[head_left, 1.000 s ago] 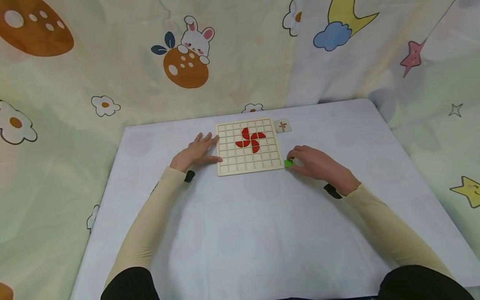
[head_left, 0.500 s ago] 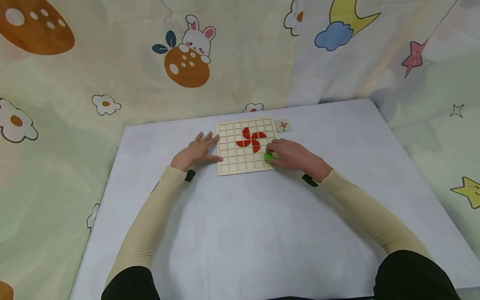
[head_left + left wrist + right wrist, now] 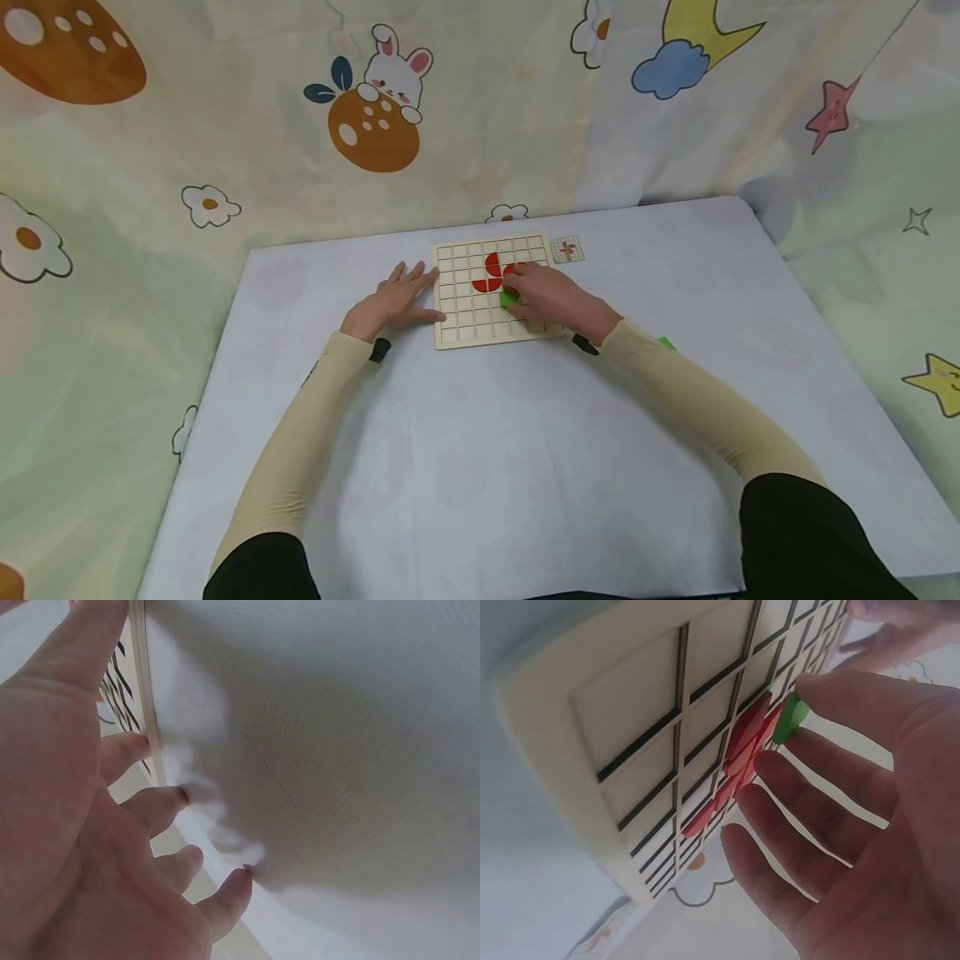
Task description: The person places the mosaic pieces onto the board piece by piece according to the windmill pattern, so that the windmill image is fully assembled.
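Observation:
A pale wooden grid board (image 3: 472, 325) lies on the white table, with red quarter-round pieces (image 3: 487, 285) forming a pinwheel in its middle cells. My right hand (image 3: 553, 296) is over the board, pinching a small green piece (image 3: 507, 298) between thumb and index finger, close beside the red pieces; the right wrist view shows this green piece (image 3: 790, 718) at the fingertips. The hand covers part of the pinwheel in the head view. My left hand (image 3: 393, 304) rests at the board's left edge with fingers spread, its thumb and index fingertip at the rim.
A small pattern card (image 3: 567, 249) with a red pinwheel on a grid lies by the board's upper right corner. Another green piece (image 3: 666, 342) shows partly behind my right sleeve. A cartoon-printed cloth (image 3: 480, 108) hangs behind the white table (image 3: 465, 467).
My right hand has carried the green piece leftward from beside the board's right edge to its middle. Another green piece has come into sight by the right sleeve. The left hand stays put.

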The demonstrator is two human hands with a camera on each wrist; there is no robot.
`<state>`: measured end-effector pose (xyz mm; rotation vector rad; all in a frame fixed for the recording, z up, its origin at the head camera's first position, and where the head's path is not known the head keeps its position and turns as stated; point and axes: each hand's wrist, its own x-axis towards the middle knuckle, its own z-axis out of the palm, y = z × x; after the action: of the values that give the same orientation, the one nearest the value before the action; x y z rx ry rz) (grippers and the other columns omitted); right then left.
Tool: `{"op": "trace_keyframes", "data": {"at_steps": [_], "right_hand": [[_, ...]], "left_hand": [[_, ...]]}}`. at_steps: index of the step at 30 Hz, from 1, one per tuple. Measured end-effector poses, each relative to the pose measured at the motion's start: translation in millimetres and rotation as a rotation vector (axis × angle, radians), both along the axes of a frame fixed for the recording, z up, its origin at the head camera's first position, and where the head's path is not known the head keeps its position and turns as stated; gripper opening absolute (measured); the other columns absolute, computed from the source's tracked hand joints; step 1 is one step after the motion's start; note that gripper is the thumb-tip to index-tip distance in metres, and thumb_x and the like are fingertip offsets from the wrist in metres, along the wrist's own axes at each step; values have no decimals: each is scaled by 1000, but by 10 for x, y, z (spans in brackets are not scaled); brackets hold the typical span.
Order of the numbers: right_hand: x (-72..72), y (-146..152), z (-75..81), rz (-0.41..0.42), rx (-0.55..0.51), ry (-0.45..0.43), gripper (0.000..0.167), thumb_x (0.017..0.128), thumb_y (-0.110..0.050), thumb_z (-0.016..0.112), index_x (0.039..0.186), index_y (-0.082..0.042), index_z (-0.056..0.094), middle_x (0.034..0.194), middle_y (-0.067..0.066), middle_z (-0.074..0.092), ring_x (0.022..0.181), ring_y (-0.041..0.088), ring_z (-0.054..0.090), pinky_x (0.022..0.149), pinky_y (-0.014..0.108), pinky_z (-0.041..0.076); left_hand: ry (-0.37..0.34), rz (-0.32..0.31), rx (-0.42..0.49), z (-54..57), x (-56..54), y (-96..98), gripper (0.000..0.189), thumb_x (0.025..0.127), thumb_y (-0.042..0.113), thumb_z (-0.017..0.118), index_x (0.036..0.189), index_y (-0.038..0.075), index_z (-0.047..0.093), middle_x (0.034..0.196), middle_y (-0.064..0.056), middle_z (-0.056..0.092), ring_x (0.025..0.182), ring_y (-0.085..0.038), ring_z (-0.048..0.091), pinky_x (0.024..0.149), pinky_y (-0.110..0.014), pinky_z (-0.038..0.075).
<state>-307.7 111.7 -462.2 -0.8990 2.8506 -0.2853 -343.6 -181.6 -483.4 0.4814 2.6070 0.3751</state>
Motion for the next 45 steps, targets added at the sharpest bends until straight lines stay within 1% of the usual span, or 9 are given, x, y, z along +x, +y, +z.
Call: {"op": "trace_keyframes", "data": {"at_steps": [3,5,10,15,23,30,36,40,45], "right_hand": [[-45,-42,-16,16,17,29,20,95,-22,66,110,-10,68,108,6,63,100,24,54,92,38,50],[-70,-66,-24,28,24,39,20,95,-21,65,110,-9,69,109,7,63,99,25,54,90,38,50],[-110,-114,-44,41,47,47,21,95,-22,65,111,-9,68,103,7,60,92,25,52,83,36,48],[-128,-138,-73,34,56,38,19,96,-23,65,109,-11,69,102,6,59,92,24,51,82,36,47],[-128,-133,-92,40,29,48,17,96,-23,66,106,-10,69,102,7,59,92,25,51,84,37,47],[-142,-138,-106,33,20,38,22,96,-25,67,112,-11,70,108,7,62,96,26,52,89,38,48],[-146,-151,-115,24,27,29,24,96,-27,67,114,-11,69,111,8,62,99,26,53,91,39,48],[-126,-129,-121,14,31,36,25,96,-27,68,116,-12,69,109,7,62,97,25,53,87,37,48],[-66,-35,-115,23,38,57,25,96,-25,67,116,-9,69,113,9,63,105,26,55,92,39,50]], "left_hand": [[0,-2,4,3,-3,0,103,85,65,69,163,26,14,171,-8,2,157,-37,-11,124,-64,7],[7,-7,1,6,-3,-1,103,85,65,69,163,26,15,171,-8,2,157,-37,-11,124,-63,6],[20,-22,-15,10,-4,-4,102,85,65,68,163,26,15,171,-9,3,157,-38,-10,125,-61,4],[17,-28,-22,23,2,3,101,86,64,68,163,25,15,171,-10,3,156,-39,-10,125,-61,1],[13,-25,-27,25,0,13,100,87,64,67,163,25,15,171,-9,3,156,-39,-10,125,-60,1],[10,-23,-23,46,11,17,101,86,63,68,163,25,15,171,-10,3,156,-39,-10,125,-61,2],[11,-22,-22,30,-1,25,101,86,63,68,163,24,15,171,-10,3,156,-39,-10,125,-61,3],[10,-18,-19,24,-4,30,101,86,63,69,163,24,16,171,-10,4,156,-40,-10,125,-61,3],[11,-10,-24,22,-4,32,101,86,63,68,163,25,16,171,-9,3,156,-39,-10,125,-61,4]]}}
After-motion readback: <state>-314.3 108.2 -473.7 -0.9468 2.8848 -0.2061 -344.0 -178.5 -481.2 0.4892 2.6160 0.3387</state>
